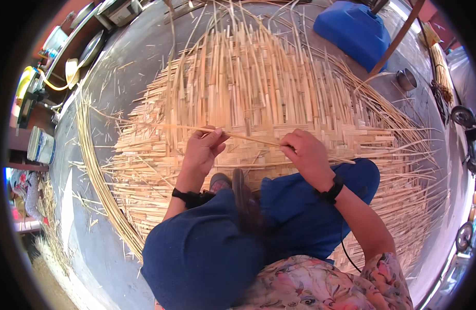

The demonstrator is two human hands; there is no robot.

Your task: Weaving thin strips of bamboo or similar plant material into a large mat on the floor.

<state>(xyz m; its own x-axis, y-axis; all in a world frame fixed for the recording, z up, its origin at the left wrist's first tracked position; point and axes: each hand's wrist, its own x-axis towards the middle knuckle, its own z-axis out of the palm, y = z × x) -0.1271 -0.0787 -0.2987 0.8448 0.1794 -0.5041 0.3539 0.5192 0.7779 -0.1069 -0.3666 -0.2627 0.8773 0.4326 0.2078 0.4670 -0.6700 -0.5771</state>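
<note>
A thin, pale bamboo strip [248, 138] stretches sideways between my two hands, just above a large woven bamboo mat [289, 98]. My left hand [203, 150] pinches it between thumb and fingers, and its loose end runs on to the left. With bent fingers, my right hand [306, 154] grips the strip near its right end. Beneath me the mat's strips cross in a tight weave, while long unwoven ends stick out around its edges. I sit on the mat with my legs folded, in blue trousers [202, 253]; a dark shoe [243, 194] shows between my knees.
A bundle of long strips [96, 175] lies along the left. At the back right are a blue plastic-like bulky thing [351, 28], a slanting wooden pole [398, 39] and a dark metal pot [406, 79]. A white bucket [41, 146] stands at the far left; wheels [463, 116] show at right.
</note>
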